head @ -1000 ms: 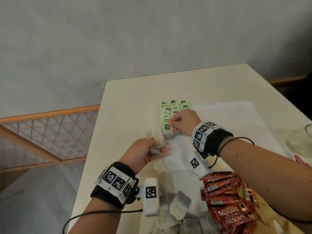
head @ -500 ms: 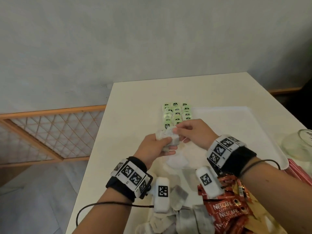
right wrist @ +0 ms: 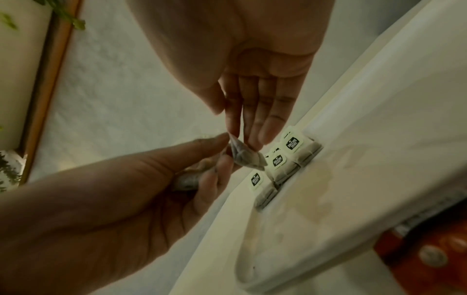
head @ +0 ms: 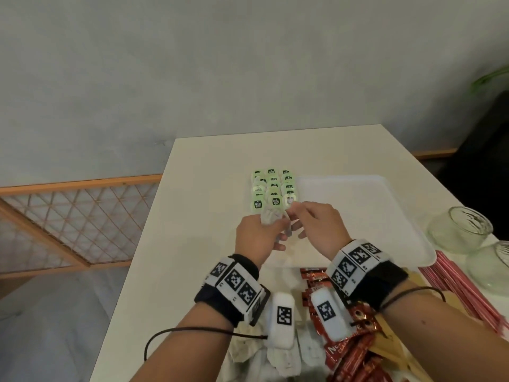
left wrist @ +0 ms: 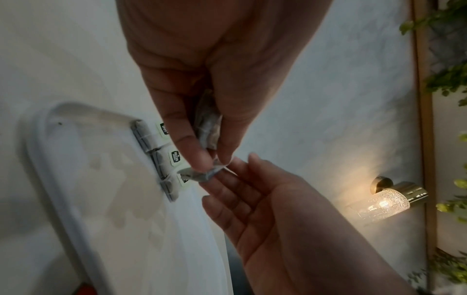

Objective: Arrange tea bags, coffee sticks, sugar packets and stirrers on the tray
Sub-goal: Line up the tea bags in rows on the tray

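Observation:
My left hand (head: 275, 224) grips a small bundle of tea bags (head: 271, 217) just in front of the white tray (head: 358, 210). My right hand (head: 293, 209) meets it from the right and pinches the corner of one grey tea bag (right wrist: 246, 157) that sticks out of the bundle. In the left wrist view that tea bag (left wrist: 202, 173) lies between my left fingertips (left wrist: 202, 159) and my right fingers (left wrist: 227, 179). Three rows of tea bags with green tags (head: 272, 188) fill the tray's left end, just beyond both hands.
Red coffee sticks (head: 344, 354) and loose tea bags (head: 286, 357) are heaped at the near edge under my wrists. Tan packets (head: 391, 351) and pink stirrers (head: 462, 285) lie to the right. Two glass jars (head: 460, 230) stand at the far right.
My right hand left the tea bag rows and came back to my left hand. It now pinches one tea bag from the bundle, and both hands sit closer to the rows.

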### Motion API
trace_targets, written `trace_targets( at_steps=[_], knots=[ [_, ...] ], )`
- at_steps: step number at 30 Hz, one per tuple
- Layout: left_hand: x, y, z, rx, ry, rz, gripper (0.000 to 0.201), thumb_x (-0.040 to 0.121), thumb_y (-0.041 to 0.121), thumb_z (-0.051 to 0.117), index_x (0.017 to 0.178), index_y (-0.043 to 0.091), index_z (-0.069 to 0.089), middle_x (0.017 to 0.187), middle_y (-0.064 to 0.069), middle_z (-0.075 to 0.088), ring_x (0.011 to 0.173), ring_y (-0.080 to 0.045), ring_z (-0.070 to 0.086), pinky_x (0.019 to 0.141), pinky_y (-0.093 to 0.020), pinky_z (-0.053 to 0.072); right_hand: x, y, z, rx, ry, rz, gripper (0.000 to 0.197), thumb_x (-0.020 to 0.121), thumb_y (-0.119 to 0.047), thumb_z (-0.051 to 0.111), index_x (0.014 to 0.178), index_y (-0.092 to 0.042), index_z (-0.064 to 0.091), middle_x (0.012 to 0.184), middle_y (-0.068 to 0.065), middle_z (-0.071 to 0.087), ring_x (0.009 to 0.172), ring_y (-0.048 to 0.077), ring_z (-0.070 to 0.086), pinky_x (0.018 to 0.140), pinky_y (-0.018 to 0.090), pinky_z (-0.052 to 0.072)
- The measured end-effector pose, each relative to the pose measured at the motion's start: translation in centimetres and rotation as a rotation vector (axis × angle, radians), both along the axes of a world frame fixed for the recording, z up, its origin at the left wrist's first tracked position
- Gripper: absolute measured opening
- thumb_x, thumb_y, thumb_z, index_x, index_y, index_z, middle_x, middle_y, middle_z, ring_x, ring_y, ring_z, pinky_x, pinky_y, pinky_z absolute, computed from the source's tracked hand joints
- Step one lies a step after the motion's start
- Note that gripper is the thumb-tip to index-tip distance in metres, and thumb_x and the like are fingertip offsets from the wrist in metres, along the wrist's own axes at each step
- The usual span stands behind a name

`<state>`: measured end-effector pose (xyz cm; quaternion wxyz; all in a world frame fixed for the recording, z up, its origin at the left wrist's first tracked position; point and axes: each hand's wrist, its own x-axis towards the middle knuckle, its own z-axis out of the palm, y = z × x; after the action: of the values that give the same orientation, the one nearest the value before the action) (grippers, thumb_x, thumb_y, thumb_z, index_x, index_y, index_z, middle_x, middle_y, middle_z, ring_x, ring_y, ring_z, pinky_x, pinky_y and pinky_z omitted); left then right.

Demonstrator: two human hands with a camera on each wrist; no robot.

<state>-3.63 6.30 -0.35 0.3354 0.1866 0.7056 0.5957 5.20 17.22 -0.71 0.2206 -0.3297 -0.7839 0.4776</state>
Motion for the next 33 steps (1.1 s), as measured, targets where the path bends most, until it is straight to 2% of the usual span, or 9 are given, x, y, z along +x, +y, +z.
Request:
trace_targets(
  at_steps=[3, 7, 11, 14, 18, 21, 25, 29, 33],
  knots=[
    [-0.1, 0.0, 0.4, -0.012, 0.014, -0.038, 0.016, 0.085, 0.019, 0.071, 0.095, 0.008, 0.076, 0.083, -0.014, 0.074, 0.064, -0.014, 0.064, 0.057, -0.028, 0.057, 0.4, -0.4, 0.5, -0.025, -0.02, 0.011, 0.038, 0.101, -0.04, 0.043, 0.089, -0.023, 0.076, 0.077, -0.007, 0.073, 0.064, 0.005, 0.068, 0.059, 0.023, 0.055],
    [-1.1, 0.2, 0.4, -0.06, 0.016, -0.07, 0.014, 0.088, 0.016, 0.065, 0.09, 0.007, 0.075, 0.073, -0.007, 0.072, 0.061, -0.014, 0.065, 0.057, -0.028, 0.058, 0.5, 0.0, 0.1, -0.058, -0.053, 0.043, 0.029, 0.098, -0.036, 0.05, 0.094, -0.024, 0.076, 0.087, -0.008, 0.074, 0.071, 0.006, 0.069, 0.058, 0.024, 0.054],
    [-2.0, 0.4, -0.3, -0.1, 0.011, -0.108, 0.011, 0.089, 0.013, 0.064, 0.094, 0.006, 0.071, 0.076, -0.007, 0.07, 0.061, -0.015, 0.067, 0.054, -0.029, 0.058, -0.1, 1.7, -1.0, -0.02, -0.094, 0.06, 0.021, 0.094, -0.029, 0.059, 0.114, -0.026, 0.065, 0.096, -0.007, 0.066, 0.062, 0.011, 0.064, 0.059, 0.022, 0.044],
    [-2.4, 0.5, -0.9, -0.113, -0.013, -0.134, 0.006, 0.09, 0.013, 0.065, 0.091, 0.008, 0.069, 0.076, -0.007, 0.068, 0.061, -0.014, 0.068, 0.052, -0.027, 0.057, -1.0, 2.5, -1.6, -0.03, -0.15, 0.093, 0.011, 0.092, -0.024, 0.063, 0.101, -0.019, 0.067, 0.083, -0.004, 0.064, 0.056, 0.011, 0.056, 0.06, 0.02, 0.04],
    [-3.5, 0.1, -1.7, -0.131, -0.123, -0.159, 0.017, 0.093, 0.014, 0.064, 0.103, 0.0, 0.067, 0.086, -0.014, 0.067, 0.065, -0.015, 0.069, 0.057, -0.028, 0.06, -2.2, 3.4, -2.0, -0.023, -0.305, 0.164, 0.009, 0.093, -0.022, 0.062, 0.097, -0.014, 0.065, 0.067, -0.004, 0.06, 0.053, 0.007, 0.054, 0.051, 0.014, 0.039],
    [-4.5, -0.6, -2.3, -0.127, -0.186, -0.17, 0.02, 0.096, 0.013, 0.057, 0.109, 0.0, 0.064, 0.094, -0.016, 0.07, 0.07, -0.017, 0.069, 0.065, -0.03, 0.061, -3.1, 4.3, -2.4, 0.013, -0.346, 0.123, 0.008, 0.092, -0.019, 0.064, 0.095, -0.011, 0.066, 0.067, 0.0, 0.065, 0.052, 0.006, 0.056, 0.045, 0.013, 0.042],
    [-5.8, -1.5, -3.2, -0.119, -0.272, -0.164, 0.02, 0.099, 0.008, 0.046, 0.11, -0.001, 0.062, 0.101, -0.017, 0.071, 0.082, -0.022, 0.072, 0.075, -0.032, 0.062, -4.4, 5.4, -2.9, 0.033, -0.329, 0.072, 0.006, 0.088, -0.013, 0.068, 0.094, -0.011, 0.069, 0.074, 0.007, 0.07, 0.057, 0.011, 0.061, 0.047, 0.019, 0.049],
    [-6.3, -2.3, -3.4, -0.1, -0.258, -0.198, 0.021, 0.101, 0.013, 0.049, 0.11, 0.002, 0.065, 0.11, -0.016, 0.071, 0.097, -0.024, 0.071, 0.089, -0.038, 0.058, -6.0, 5.8, -3.1, 0.034, -0.287, 0.043, 0.005, 0.087, -0.01, 0.07, 0.091, -0.01, 0.07, 0.069, 0.005, 0.067, 0.055, 0.013, 0.06, 0.048, 0.021, 0.048],
    [-6.3, -2.8, -3.2, -0.078, -0.243, -0.213, 0.019, 0.101, 0.011, 0.051, 0.105, 0.006, 0.069, 0.11, -0.013, 0.072, 0.094, -0.021, 0.072, 0.082, -0.03, 0.06, -7.1, 5.8, -3.2, 0.072, -0.273, 0.025, 0.002, 0.087, -0.012, 0.07, 0.087, -0.013, 0.069, 0.073, 0.003, 0.066, 0.062, 0.017, 0.063, 0.055, 0.028, 0.054]
  ],
)
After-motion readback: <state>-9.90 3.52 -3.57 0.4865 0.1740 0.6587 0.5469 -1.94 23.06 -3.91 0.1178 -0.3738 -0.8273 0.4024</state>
